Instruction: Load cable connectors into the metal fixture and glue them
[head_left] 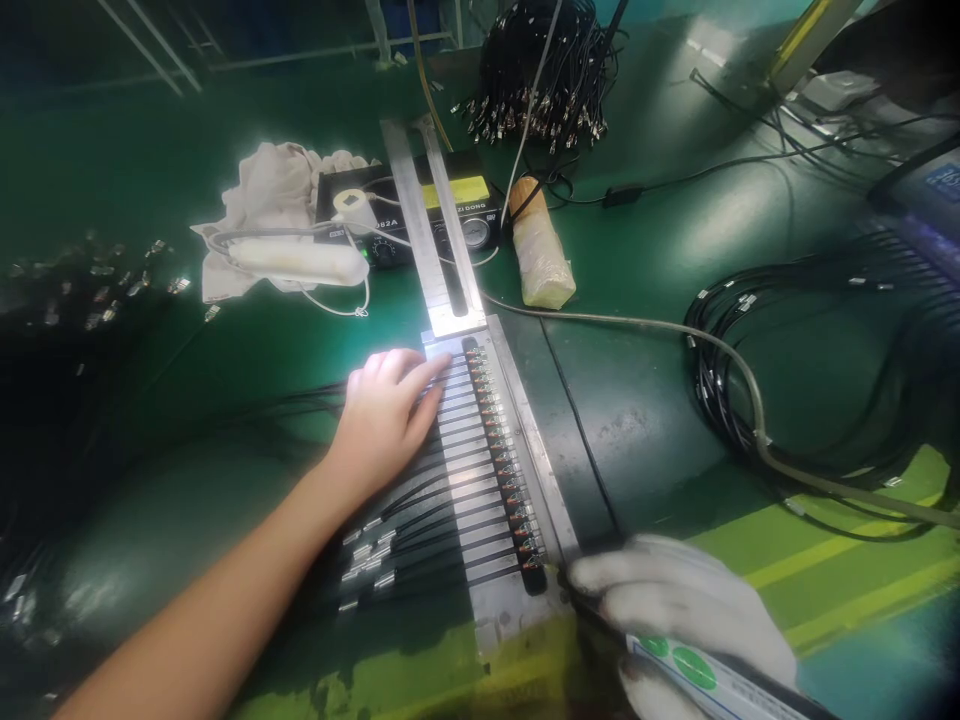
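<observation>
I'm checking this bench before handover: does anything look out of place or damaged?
No clear spill or damage shows. One mismatch is odd: the right hand, holding a pen-like tool, is gloved, while the left hand is bare. The crumpled cloth beside the black box looks untidy.

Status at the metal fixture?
Left hand at far end of metal fixture. Gloved right hand holding labelled tool by near end. Black cables lined across fixture. Black cord alongside, not across it.
</observation>
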